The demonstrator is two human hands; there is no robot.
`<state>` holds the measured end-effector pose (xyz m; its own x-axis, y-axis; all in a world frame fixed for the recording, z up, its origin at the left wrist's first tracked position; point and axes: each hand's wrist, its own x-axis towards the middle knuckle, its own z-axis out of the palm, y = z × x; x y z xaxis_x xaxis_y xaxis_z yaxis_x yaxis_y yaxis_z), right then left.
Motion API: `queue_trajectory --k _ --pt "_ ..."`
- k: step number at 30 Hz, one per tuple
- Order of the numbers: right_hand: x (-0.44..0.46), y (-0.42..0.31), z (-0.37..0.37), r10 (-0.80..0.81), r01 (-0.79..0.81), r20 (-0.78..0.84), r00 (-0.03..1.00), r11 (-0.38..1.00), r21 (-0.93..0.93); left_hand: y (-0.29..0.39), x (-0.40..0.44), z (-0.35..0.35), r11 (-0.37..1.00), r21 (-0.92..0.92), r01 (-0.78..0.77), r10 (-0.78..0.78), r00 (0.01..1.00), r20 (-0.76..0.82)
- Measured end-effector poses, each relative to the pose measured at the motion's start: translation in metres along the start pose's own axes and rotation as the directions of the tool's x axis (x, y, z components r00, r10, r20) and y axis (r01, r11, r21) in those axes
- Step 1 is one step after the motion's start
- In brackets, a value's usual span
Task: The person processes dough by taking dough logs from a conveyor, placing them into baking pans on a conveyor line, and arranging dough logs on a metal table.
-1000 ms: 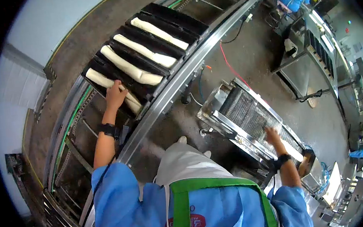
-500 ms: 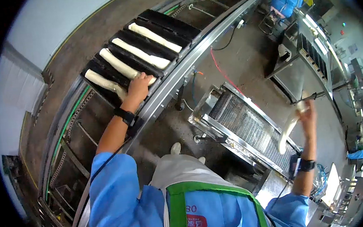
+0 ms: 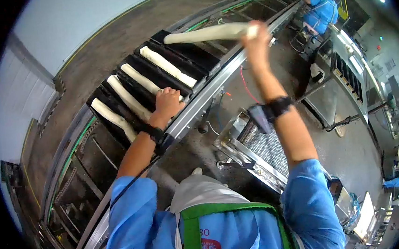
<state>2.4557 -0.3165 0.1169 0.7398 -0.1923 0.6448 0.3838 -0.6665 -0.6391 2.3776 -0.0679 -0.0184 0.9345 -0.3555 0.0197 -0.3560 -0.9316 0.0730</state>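
Head view. Right hand (image 3: 254, 32): closed round one end of a pale dough strip (image 3: 206, 33), raised, its other end above the farthest black tray (image 3: 193, 54). Left hand (image 3: 168, 103): bent over the near end of a strip lying in a tray; whether pinching, cannot tell. Dough strips in trays (image 3: 166, 65): four, side by side. Rail conveyor (image 3: 198, 113): beneath trays. Mesh belt (image 3: 268, 149): one, beside it.

R hand (image 3: 256, 40) extended fwd, clenched; L hand (image 3: 168, 103) nearer, palm dn.
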Motion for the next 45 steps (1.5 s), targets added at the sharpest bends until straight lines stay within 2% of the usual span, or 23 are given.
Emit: queue_trajectory --k 1,3,4,5,7,9,11,13,15,16,17,19,22,23,25,26,30,34,39,40,42,44,45 --pt "-0.029 0.004 0.029 0.030 -0.041 0.116 0.993 0.995 0.091 -0.002 -0.002 0.004 1.000 0.002 0.003 -0.003 1.000 0.001" --pt "-0.074 0.033 0.060 0.162 -0.173 0.389 0.907 0.985 -0.008 -0.014 -0.006 0.017 0.997 -0.019 0.079 -0.075 0.982 0.173" --pt "-0.087 0.034 0.049 0.118 -0.158 0.480 0.869 0.986 0.044 -0.016 -0.010 0.014 0.999 0.006 0.040 -0.040 0.971 0.234" --pt "-0.101 0.037 0.033 0.074 -0.153 0.564 0.822 0.984 0.094 -0.017 -0.014 0.016 0.999 0.006 0.037 -0.037 0.970 0.239" --pt "-0.122 0.042 -0.010 0.233 -0.335 0.659 0.715 0.942 0.031 -0.018 -0.028 0.022 0.998 -0.048 0.043 -0.034 0.984 0.175" --pt "-0.150 0.077 -0.052 0.345 -0.389 0.710 0.613 0.915 -0.109 -0.018 -0.040 0.017 1.000 0.003 0.003 -0.003 0.992 0.125" --pt "-0.192 0.145 -0.097 0.405 -0.439 0.677 0.614 0.889 -0.134 -0.021 -0.043 0.008 0.997 -0.047 0.064 -0.051 0.967 0.249" --pt "-0.207 0.126 -0.153 0.629 -0.696 0.582 0.516 0.703 -0.143 -0.028 -0.040 -0.014 0.965 -0.171 0.198 -0.117 0.912 0.392" --pt "-0.240 0.149 -0.200 0.765 -0.809 0.488 0.421 0.559 -0.179 -0.046 -0.029 -0.021 0.971 -0.188 0.146 -0.056 0.908 0.416" --pt "-0.258 0.158 -0.223 0.791 -0.853 0.463 0.400 0.506 -0.128 -0.044 -0.021 -0.038 0.956 -0.212 0.201 -0.099 0.906 0.412" --pt "-0.272 0.168 -0.237 0.821 -0.894 0.439 0.365 0.441 -0.080 -0.051 0.000 -0.027 0.975 -0.185 0.125 -0.078 0.967 0.244" --pt "-0.295 0.156 -0.259 0.869 -0.937 0.389 0.306 0.348 -0.040 -0.049 0.023 -0.042 0.972 -0.177 0.152 -0.133 0.984 0.115" --pt "-0.307 0.136 -0.262 0.874 -0.965 0.429 0.229 0.260 -0.014 -0.072 0.068 -0.007 0.992 0.042 0.117 -0.121 0.988 0.096" --pt "-0.310 0.134 -0.261 0.859 -0.972 0.461 0.223 0.234 0.034 -0.075 0.076 0.002 0.991 0.043 0.126 -0.130 0.987 0.092" --pt "-0.305 0.136 -0.252 0.835 -0.954 0.497 0.237 0.297 -0.043 -0.067 0.100 0.011 0.972 0.092 0.216 -0.234 0.928 0.290" --pt "-0.307 0.133 -0.251 0.823 -0.943 0.503 0.263 0.329 -0.045 -0.066 0.098 0.009 0.956 -0.034 0.290 -0.250 0.874 0.418" --pt "-0.307 0.123 -0.250 0.802 -0.935 0.527 0.280 0.353 -0.041 -0.074 0.078 0.016 0.979 -0.039 0.201 -0.146 0.818 0.557" --pt "-0.297 0.135 -0.237 0.815 -0.941 0.529 0.235 0.327 -0.086 -0.087 0.043 0.021 0.975 -0.125 0.183 -0.095 0.853 0.513" --pt "-0.269 0.131 -0.201 0.760 -0.890 0.583 0.287 0.436 -0.131 -0.075 -0.029 -0.018 0.972 -0.092 0.215 -0.203 0.971 0.125" --pt "-0.271 0.138 -0.199 0.725 -0.883 0.624 0.291 0.455 -0.116 -0.072 -0.046 -0.029 0.973 -0.002 0.229 -0.224 0.952 0.210" --pt "-0.272 0.140 -0.190 0.686 -0.862 0.666 0.292 0.491 -0.129 -0.071 -0.087 -0.030 0.970 -0.088 0.224 -0.168 0.893 0.418" --pt "-0.276 0.144 -0.185 0.650 -0.856 0.706 0.282 0.503 -0.121 -0.084 -0.123 0.008 0.997 -0.073 -0.004 0.028 0.945 0.326" --pt "-0.272 0.143 -0.175 0.657 -0.880 0.709 0.258 0.463 -0.109 -0.083 -0.126 0.004 1.000 -0.002 -0.029 0.027 0.908 0.418"
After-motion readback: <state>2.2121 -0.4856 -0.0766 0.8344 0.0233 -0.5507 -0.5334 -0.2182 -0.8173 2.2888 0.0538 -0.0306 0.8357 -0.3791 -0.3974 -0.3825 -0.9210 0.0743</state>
